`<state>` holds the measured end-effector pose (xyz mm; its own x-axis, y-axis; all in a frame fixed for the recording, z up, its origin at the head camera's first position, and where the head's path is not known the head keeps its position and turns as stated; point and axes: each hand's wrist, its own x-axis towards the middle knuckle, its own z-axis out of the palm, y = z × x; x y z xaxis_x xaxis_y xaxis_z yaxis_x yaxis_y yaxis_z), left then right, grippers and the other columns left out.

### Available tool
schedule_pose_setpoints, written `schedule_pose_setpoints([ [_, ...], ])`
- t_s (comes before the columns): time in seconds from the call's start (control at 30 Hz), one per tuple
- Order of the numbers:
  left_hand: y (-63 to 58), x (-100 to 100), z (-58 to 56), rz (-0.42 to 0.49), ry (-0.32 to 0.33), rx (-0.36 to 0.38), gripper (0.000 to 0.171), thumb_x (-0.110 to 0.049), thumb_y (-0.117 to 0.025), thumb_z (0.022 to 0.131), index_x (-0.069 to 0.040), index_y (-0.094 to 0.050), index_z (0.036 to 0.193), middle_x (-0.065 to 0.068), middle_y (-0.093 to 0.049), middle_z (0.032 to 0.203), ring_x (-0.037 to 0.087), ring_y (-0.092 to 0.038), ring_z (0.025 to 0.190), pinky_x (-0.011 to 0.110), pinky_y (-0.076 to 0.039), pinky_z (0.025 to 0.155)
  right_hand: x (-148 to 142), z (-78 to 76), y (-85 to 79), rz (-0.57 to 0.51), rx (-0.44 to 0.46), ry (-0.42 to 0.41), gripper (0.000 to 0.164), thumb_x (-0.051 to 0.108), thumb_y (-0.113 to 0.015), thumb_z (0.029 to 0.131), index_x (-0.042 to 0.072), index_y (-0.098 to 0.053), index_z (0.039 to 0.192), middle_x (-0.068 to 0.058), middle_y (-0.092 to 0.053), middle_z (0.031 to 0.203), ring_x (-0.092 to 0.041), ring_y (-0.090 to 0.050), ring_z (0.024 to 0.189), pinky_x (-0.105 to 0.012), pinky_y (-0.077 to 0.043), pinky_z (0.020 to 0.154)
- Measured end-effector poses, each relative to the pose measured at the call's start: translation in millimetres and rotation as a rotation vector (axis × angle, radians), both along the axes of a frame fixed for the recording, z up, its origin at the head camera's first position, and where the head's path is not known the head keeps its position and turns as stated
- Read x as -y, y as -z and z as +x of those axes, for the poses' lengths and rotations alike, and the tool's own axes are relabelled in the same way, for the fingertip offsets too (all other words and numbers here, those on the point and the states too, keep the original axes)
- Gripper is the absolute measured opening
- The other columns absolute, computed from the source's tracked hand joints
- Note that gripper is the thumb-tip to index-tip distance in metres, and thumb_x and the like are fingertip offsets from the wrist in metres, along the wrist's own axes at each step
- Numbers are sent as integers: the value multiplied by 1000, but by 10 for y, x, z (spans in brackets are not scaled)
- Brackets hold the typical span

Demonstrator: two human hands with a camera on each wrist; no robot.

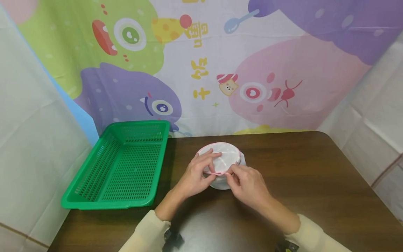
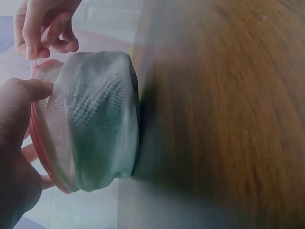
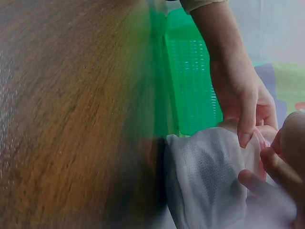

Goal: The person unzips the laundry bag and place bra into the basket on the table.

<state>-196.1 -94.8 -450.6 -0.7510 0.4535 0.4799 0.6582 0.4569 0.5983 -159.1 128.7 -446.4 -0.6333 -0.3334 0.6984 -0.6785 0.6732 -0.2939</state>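
Observation:
A round white mesh laundry bag (image 1: 224, 156) with a pink zippered rim stands on the brown table. My left hand (image 1: 199, 171) pinches the near part of the rim between thumb and index finger, its other fingers spread over the bag's top. Just to the right, my right hand (image 1: 248, 182) pinches the same pink edge between thumb and forefinger. In the left wrist view, the bag's mesh side (image 2: 102, 119) looks soft and slightly creased. The right wrist view has both hands close together at the rim, with the small zipper pull hidden by the fingers.
A green slotted plastic basket (image 1: 133, 169) sits at the left of the table (image 1: 302, 175). Behind the table hangs a cloth printed with cartoon monsters (image 1: 270, 87). Pale walls (image 1: 377, 115) flank both sides.

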Motion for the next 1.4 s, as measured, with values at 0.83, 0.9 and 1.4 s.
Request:
schedule_pose_setpoints([
  [0.83, -16, -27, -7, -49, -13, -28, 26, 0, -86, 90, -12, -63, 87, 14, -75, 153, 46, -59, 156, 91, -32, 124, 48, 25, 9, 10, 5, 2, 29, 4, -82, 90, 16, -59, 77, 9, -46, 63, 3, -33, 62, -15, -27, 57],
  [0.9, -17, -10, -15, -50, -22, -30, 27, 1, -85, 89, -12, -62, 87, 14, -75, 152, 46, -60, 156, 91, -32, 123, 35, 20, 5, 8, 14, 12, 29, 5, -83, 90, 16, -59, 78, 9, -45, 63, 3, -33, 62, -16, -27, 57],
  [1.4, 132, -10, -74, 25, 19, -67, 17, -11, -81, 90, -19, -67, 93, 5, -74, 155, 40, -60, 157, 91, -26, 126, 59, 25, -8, 1, 19, 3, 27, 2, -80, 89, 16, -59, 77, 9, -45, 62, 4, -32, 63, -15, -26, 58],
])
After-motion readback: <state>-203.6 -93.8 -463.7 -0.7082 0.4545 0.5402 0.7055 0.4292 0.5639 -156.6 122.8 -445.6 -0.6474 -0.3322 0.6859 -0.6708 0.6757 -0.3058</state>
